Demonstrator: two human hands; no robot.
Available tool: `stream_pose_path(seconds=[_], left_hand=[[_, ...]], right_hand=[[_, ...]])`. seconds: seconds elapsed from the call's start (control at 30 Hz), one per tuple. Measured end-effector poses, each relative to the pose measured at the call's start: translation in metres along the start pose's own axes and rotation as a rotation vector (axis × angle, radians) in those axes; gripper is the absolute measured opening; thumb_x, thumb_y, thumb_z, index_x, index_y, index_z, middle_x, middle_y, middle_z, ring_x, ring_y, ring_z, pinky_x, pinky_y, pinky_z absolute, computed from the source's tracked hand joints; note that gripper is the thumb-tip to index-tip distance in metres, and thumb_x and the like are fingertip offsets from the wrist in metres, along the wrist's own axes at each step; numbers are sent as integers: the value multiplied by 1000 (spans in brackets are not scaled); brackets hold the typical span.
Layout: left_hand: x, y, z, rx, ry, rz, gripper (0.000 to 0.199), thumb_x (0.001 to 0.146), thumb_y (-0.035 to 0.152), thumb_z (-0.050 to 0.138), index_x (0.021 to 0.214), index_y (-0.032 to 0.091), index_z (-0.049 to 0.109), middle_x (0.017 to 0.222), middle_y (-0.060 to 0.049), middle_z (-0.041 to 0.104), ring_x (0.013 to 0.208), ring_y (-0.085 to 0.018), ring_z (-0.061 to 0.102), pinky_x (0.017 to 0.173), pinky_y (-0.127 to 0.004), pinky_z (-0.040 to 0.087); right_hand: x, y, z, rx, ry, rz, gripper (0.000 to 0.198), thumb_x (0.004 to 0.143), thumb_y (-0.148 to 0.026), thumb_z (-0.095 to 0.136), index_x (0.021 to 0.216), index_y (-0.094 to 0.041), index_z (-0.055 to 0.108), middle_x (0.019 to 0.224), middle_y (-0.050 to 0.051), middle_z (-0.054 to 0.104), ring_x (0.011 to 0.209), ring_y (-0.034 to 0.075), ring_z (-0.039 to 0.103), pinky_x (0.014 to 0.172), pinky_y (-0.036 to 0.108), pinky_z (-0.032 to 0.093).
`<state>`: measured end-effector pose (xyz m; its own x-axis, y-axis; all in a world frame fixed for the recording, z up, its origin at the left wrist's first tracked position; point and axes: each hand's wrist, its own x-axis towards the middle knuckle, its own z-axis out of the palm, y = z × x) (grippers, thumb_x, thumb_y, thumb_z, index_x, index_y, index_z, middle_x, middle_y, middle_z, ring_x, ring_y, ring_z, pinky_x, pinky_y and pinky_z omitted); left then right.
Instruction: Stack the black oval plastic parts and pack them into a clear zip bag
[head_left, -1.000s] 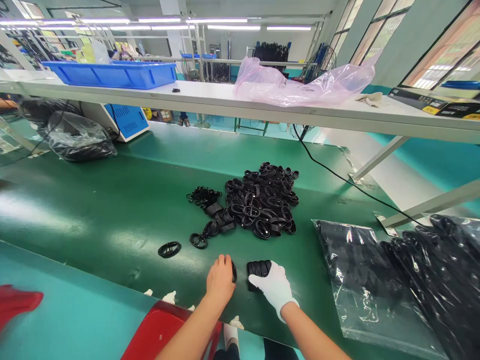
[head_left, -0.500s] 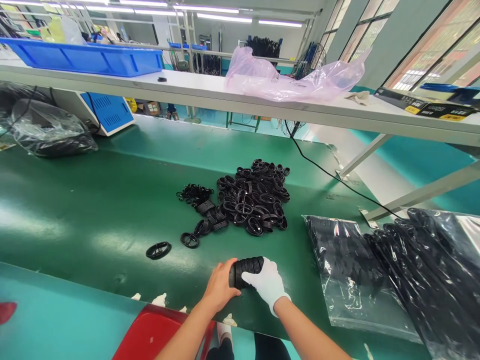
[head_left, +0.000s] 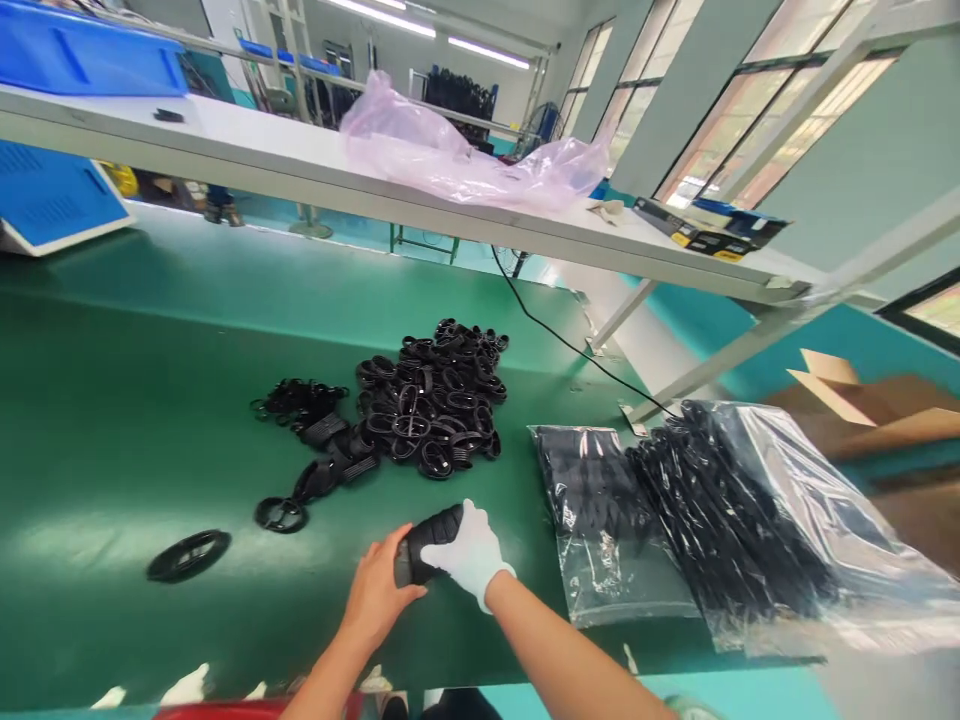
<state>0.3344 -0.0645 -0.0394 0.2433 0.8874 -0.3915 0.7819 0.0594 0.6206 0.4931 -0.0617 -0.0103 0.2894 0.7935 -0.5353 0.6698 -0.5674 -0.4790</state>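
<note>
A stack of black oval buckles (head_left: 435, 537) lies on its side on the green table between my hands. My bare left hand (head_left: 380, 588) is closed round its left end, thumb along the near side. On its right end my right hand (head_left: 471, 552), in a white glove, has its thumb across the front and fingers over the far side. Beyond them spreads a heap of black oval buckles (head_left: 442, 395). A smaller heap of little black rings (head_left: 292, 397) sits to its left. One single buckle (head_left: 281, 514) and another black oval piece (head_left: 189, 555) rest apart at the left.
Clear plastic bags of black pieces (head_left: 600, 500) lie on the right of the green tabletop (head_left: 112, 400). A white shelf (head_left: 255, 150) crosses above the table, bearing a pink plastic bag (head_left: 465, 160) and a blue bin (head_left: 82, 50). A black cable (head_left: 570, 345) hangs down behind.
The view has swung to the right, so everything sits further left, and an open cardboard box appears at the right. Both hands keep hold of the buckle stack, which looks more tilted.
</note>
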Motion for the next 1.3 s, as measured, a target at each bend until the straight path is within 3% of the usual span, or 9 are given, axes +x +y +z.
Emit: stream_pose_path(seconds=[0.1,0.3,0.47,0.53,0.63,0.7,0.8,1.0,1.3], left_hand=[[1,-2,2,-10,19,5,73,59,21,64,127,27,38,109,-3,55,102,-21,51,89,-33,38],[-8,4,2,-22,45,35,77,54,16,69,125,26,40,131,-4,45,114,-22,45,96,-34,34],[-13,5,1,-61,72,48,77,52,14,72,122,26,42,135,-3,42,120,-22,40,99,-37,31],[-13,5,0,-74,68,40,76,53,15,72,122,26,43,136,-4,42,120,-22,41,101,-38,30],[-12,4,1,-70,60,32,73,55,16,69,123,25,42,136,-3,41,122,-22,39,103,-39,27],[-10,3,2,-44,55,27,71,56,19,67,123,24,42,136,-3,41,122,-23,39,102,-38,28],[-7,0,4,-18,53,31,68,58,23,64,122,23,43,135,-2,42,120,-23,40,99,-36,30],[-3,-1,5,46,38,33,66,61,18,57,124,22,40,136,-2,41,120,-22,39,97,-33,30],[5,-4,8,68,95,81,53,70,18,47,123,19,40,133,-7,43,120,-23,40,95,-37,34]], right_hand=[[-3,-3,8,-36,43,18,116,46,-50,68,138,-7,12,124,17,42,114,31,44,94,38,37],[-7,1,14,-101,83,-4,111,51,-47,65,138,-4,11,123,19,44,111,32,45,90,40,38],[7,8,-12,-30,-103,11,72,77,-56,35,132,-10,32,125,17,47,116,30,43,95,42,32],[5,5,-14,-7,-120,30,74,79,-58,25,134,-8,29,125,17,48,115,29,46,95,41,32],[-9,-5,3,-34,-4,32,99,66,-62,46,138,-4,12,126,20,44,114,32,45,93,40,34],[-18,-12,21,-96,142,12,109,55,-53,60,139,-5,9,127,19,41,114,34,42,94,41,33],[-24,-18,38,-130,248,7,106,53,-42,61,139,-6,10,126,18,41,113,33,40,95,39,32],[-16,-19,45,-161,257,11,115,44,-40,65,139,-5,9,124,18,41,113,34,38,99,40,25],[-12,-30,60,-182,477,26,96,53,-31,58,137,-5,19,106,17,49,98,32,46,92,45,27]])
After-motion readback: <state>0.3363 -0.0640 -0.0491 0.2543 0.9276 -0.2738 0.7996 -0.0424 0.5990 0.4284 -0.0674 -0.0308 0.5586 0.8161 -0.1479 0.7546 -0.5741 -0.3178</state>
